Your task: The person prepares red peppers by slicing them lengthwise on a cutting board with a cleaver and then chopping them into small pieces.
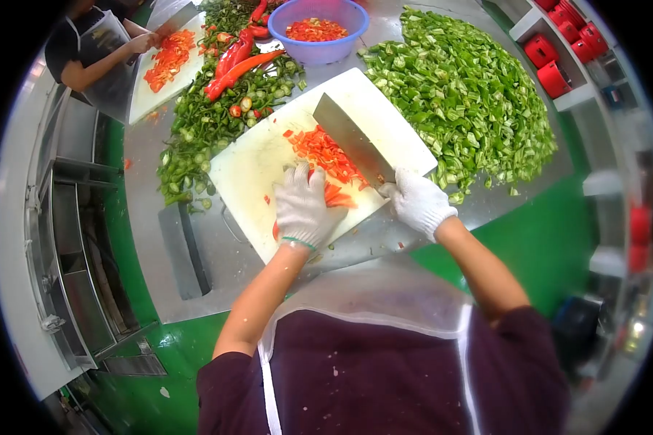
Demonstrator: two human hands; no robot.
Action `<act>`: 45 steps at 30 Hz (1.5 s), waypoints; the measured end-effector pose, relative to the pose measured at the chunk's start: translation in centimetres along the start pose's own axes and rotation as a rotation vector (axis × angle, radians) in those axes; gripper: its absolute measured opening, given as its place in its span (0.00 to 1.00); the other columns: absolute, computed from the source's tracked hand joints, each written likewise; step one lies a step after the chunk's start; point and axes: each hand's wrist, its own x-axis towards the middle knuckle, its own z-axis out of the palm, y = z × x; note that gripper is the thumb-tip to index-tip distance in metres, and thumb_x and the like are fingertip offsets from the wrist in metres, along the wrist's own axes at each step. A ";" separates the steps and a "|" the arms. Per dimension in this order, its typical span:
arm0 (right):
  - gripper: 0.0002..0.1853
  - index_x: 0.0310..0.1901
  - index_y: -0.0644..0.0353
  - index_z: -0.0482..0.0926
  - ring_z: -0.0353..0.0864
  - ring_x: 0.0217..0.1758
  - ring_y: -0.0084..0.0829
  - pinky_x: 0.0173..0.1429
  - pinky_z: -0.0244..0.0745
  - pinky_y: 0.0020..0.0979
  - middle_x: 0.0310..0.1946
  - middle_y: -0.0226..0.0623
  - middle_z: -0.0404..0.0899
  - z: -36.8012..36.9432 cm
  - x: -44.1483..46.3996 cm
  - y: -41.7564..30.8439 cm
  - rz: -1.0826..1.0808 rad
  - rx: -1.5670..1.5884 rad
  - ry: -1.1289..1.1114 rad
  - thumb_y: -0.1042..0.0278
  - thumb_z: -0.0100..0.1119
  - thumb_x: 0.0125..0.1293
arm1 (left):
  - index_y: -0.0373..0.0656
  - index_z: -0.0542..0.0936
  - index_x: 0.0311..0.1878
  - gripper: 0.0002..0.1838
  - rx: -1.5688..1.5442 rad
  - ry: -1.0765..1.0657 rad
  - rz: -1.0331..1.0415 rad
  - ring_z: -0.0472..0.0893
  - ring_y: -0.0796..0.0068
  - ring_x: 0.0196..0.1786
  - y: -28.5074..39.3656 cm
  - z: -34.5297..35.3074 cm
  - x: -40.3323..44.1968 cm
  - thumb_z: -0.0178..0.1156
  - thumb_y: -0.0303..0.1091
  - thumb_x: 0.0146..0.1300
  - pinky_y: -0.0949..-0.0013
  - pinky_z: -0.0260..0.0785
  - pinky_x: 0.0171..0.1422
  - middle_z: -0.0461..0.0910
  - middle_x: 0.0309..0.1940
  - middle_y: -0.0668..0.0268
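A white cutting board (pixel 250 163) lies at an angle on the steel table before me. My right hand (pixel 419 201), in a white knit glove, is closed round the handle of a cleaver (pixel 352 138). The broad blade stands on edge across the board, along the right side of a heap of chopped red pepper (pixel 319 152). My left hand (pixel 302 206), gloved too, presses down on red pepper strips (pixel 339 197) near the board's front edge. Its fingers are curled over them, and most of what lies under the palm is hidden.
Chopped green peppers (pixel 464 94) form a large pile on the right. Green trimmings (pixel 185 163) and whole red peppers (pixel 232 61) lie left. A purple basin (pixel 319 49) holds cut red pepper. A grey cleaver-like block (pixel 183 250) lies front left. A co-worker's hand (pixel 144 42) cuts at another board.
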 end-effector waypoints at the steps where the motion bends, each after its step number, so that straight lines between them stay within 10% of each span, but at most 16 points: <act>1: 0.18 0.54 0.61 0.72 0.82 0.50 0.64 0.54 0.75 0.57 0.44 0.61 0.83 0.1 0.0 0.3 0.018 -0.011 -0.001 0.54 0.53 0.75 | 0.36 0.75 0.63 0.40 -0.029 0.018 -0.045 0.70 0.41 0.69 -0.1 1.3 0.3 0.75 0.50 0.51 0.46 0.66 0.69 0.71 0.66 0.45; 8: 0.12 0.49 0.60 0.70 0.83 0.42 0.64 0.47 0.76 0.59 0.36 0.60 0.83 -1.2 -2.2 -1.6 0.005 -0.126 -0.134 0.62 0.50 0.74 | 0.35 0.72 0.63 0.39 -0.019 0.285 -0.052 0.75 0.43 0.61 -0.2 1.3 -0.1 0.74 0.46 0.52 0.46 0.70 0.63 0.71 0.63 0.44; 17: 0.10 0.50 0.64 0.69 0.84 0.44 0.63 0.48 0.77 0.57 0.39 0.58 0.84 0.4 2.0 -4.2 -0.141 -0.235 -0.299 0.69 0.46 0.72 | 0.33 0.77 0.55 0.25 -0.168 0.019 -0.062 0.78 0.42 0.53 -2.0 2.0 -1.2 0.70 0.33 0.54 0.48 0.73 0.57 0.78 0.52 0.45; 45: 0.17 0.54 0.62 0.74 0.86 0.42 0.56 0.46 0.80 0.53 0.42 0.54 0.86 -0.9 1.6 -4.5 -0.259 -0.306 -0.237 0.60 0.37 0.81 | 0.38 0.81 0.45 0.13 -0.257 0.361 0.109 0.78 0.46 0.48 -3.3 3.7 -3.2 0.65 0.25 0.55 0.48 0.72 0.54 0.79 0.45 0.50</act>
